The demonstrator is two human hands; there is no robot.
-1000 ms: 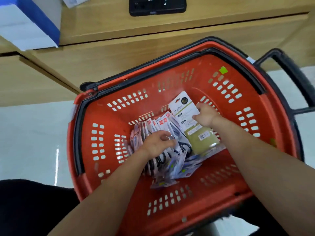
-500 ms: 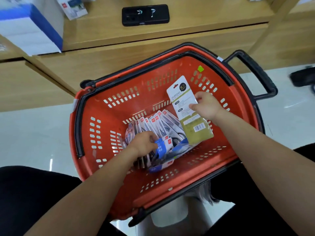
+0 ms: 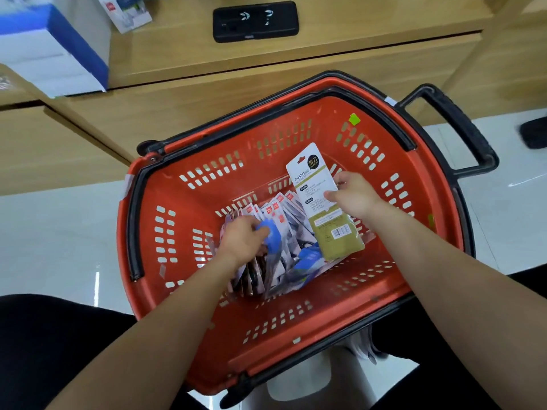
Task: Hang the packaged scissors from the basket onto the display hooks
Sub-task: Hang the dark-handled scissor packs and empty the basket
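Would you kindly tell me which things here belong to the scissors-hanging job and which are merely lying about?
Job: red plastic shopping basket; loose pile of packaged scissors in it; white-and-olive carded pack, pinched by the right hand; left hand in the pile.
Lying about: black rectangular device on the wooden shelf; blue-and-white box.

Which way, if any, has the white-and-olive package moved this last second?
Yes: the package, in the right hand, rose off the pile toward the green sticker on the basket wall.

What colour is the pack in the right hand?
White on top, olive-gold below; the pack in the right hand shows best in the head view.
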